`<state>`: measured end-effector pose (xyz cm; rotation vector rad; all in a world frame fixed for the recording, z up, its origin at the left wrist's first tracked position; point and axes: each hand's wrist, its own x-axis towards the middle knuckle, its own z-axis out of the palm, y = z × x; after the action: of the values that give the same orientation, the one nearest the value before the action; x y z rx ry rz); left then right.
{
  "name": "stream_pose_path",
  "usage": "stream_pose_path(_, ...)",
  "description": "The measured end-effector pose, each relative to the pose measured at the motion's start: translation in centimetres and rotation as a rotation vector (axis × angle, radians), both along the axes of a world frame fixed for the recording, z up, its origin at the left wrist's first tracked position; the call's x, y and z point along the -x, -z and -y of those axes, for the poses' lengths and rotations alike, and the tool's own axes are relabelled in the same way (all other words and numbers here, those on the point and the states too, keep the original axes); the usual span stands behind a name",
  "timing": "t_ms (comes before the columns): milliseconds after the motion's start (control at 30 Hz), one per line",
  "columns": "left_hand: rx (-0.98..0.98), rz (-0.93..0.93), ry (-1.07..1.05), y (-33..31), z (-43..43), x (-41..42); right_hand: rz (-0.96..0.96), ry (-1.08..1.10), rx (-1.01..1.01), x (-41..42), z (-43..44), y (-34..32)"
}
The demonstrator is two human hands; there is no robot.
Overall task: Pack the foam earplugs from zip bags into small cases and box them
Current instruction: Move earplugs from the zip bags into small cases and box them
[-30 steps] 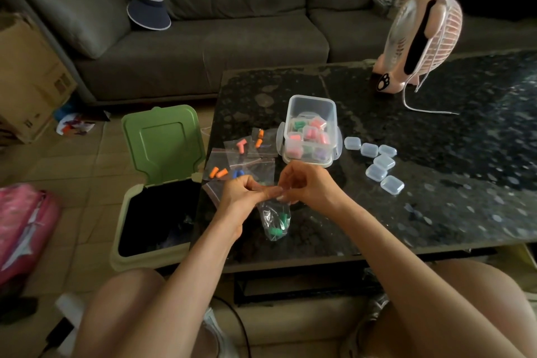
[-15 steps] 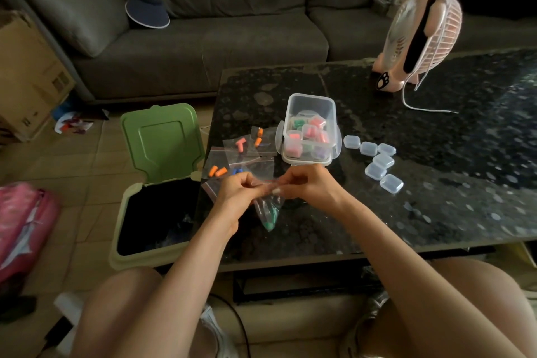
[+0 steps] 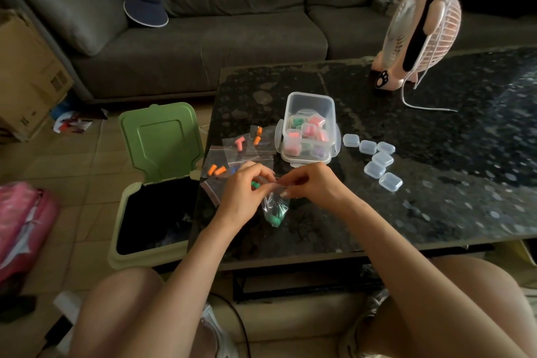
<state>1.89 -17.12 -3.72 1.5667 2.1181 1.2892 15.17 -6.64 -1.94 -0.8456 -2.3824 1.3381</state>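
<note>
Pinching the top edge of the zip bag (image 3: 273, 203) with left hand (image 3: 242, 195) and right hand (image 3: 312, 183), one each side. Hanging straight down from there, green earplugs (image 3: 275, 218) at the bottom. Probably prying it open next; empty small cases (image 3: 377, 161) nearer the right hand.

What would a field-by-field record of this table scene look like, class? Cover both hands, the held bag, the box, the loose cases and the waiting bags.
Left hand: pinches the top of the zip bag
Right hand: pinches the same top edge
Bag contents: green earplugs at the bottom
Clear box: open, coloured filled cases inside
Loose cases: six, clear, on the table, right of the box
Waiting bags: left of the box, orange and pink earplugs inside
</note>
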Motion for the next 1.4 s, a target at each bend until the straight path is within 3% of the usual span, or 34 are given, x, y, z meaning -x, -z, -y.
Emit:
stream_pose_path(200, -0.099, -0.123, 0.038, -1.1, 0.6, -0.1, 0.041, -0.001, 0.127, -0.2, -0.4, 0.1)
stream_pose_path(367, -0.061, 0.164, 0.046, -1.3, 0.5, -0.6, -0.054, 0.007, 0.344, -0.9, -0.3, -0.5)
stream_pose_path(467, 0.003, 0.24, -0.006, -0.4, -0.2, -0.5, -0.116, 0.068, 0.471, -1.4, -0.4, -0.8)
stream_pose_path(667, 0.152, 0.464, -0.076, 1.1, -2.0, -1.9, 0.123, 0.282, 0.5, -2.9, -0.6, -0.9)
stream_pose_path(767, 0.214, 0.555, -0.166, 1.3, -2.7, -2.2, 0.04, 0.381, 0.575, -3.6, -0.9, -0.8)
stream_pose_path(933, 0.267, 0.715, -0.218, 1.6, -3.6, -2.9, -0.236, 0.409, 0.427, -4.8, -1.8, -0.9)
stream_pose_path(1100, 0.292, 0.801, -0.255, 1.5, -4.0, -3.4, -0.119, 0.439, 0.01, -4.8, -1.9, -0.3)
stream_pose_path(1267, 0.339, 0.793, -0.295, 1.0, -4.0, -3.4, -0.204, 0.541, -0.099, -4.3, -2.0, -0.2)
stream_pose_path(1400, 0.344, 0.769, -0.285, 0.9, -3.7, -3.5, -0.176, 0.485, -0.231, -4.1, -1.8, -0.7)
